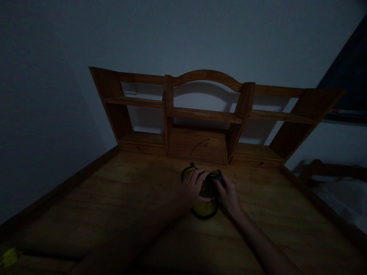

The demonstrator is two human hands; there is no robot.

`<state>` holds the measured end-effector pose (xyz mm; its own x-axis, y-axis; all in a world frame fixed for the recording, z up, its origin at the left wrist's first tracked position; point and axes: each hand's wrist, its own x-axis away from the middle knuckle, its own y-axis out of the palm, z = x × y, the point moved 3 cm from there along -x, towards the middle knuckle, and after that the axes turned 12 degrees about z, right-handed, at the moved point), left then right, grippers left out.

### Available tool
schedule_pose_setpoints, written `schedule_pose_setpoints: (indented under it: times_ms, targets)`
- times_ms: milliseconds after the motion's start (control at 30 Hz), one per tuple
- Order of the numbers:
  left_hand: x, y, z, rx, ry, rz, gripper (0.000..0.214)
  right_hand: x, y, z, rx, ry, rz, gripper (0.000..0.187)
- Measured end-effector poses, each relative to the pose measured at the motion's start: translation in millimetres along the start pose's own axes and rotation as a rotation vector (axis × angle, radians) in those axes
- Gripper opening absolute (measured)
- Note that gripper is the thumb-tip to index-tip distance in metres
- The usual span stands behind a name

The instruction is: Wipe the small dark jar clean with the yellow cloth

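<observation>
A yellow piece with black edging (204,209), seemingly fabric, lies on the wooden desktop (129,198), its corners spread around a dark, round, shiny object (209,187). Curled around the left side of that round object is my left hand (192,190), thumb at its near side and fingers over its top. My right hand (229,193) pinches a raised, folded part of the yellow piece at the right of the object. Dim light hides what exactly the round object is.
A wooden shelf unit (200,114) with several compartments stands at the back of the desktop, against a pale wall (183,34). Raised wooden edges run along both sides. A small yellow item (10,258) is at the lower left. Pale bedding (341,198) shows at the right.
</observation>
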<state>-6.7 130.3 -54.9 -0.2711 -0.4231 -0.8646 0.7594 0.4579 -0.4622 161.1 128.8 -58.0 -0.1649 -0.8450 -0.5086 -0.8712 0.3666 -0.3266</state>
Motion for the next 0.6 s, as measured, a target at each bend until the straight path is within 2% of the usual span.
schedule_pose_setpoints:
  times_ms: [67, 133, 200, 267, 333, 467, 600]
  targets:
    - [0.1, 0.1, -1.9, 0.000, -0.022, 0.006, 0.095, -0.9, 3.4, 1.7, -0.055, 0.012, 0.005, 0.031]
    - [0.4, 1.0, -4.4, 0.004, -0.048, 0.012, 0.093, -2.7, 8.0, 6.1, -0.214, 0.111, 0.023, 0.030]
    - [0.9, 2.1, -7.3, 0.016, -0.080, 0.029, 0.091, -3.7, 14.1, 12.7, -0.460, 0.326, -0.004, 0.032]
    - [1.4, 3.3, -10.0, 0.044, -0.115, 0.058, 0.090, -2.9, 19.7, 16.6, -0.673, 0.562, -0.085, 0.036]
    - [1.8, 4.4, -12.4, 0.076, -0.159, 0.082, 0.090, -1.3, 22.1, 15.5, -0.783, 0.708, -0.177, 0.039]
    - [1.4, 4.1, -15.2, 0.100, -0.231, 0.118, 0.089, 1.0, 21.5, 8.0, -0.885, 0.780, -0.287, 0.043]
    - [-1.2, 0.0, -14.6, 0.123, -0.278, 0.153, 0.087, 2.5, 22.5, 7.1, -0.981, 0.813, -0.282, 0.034]
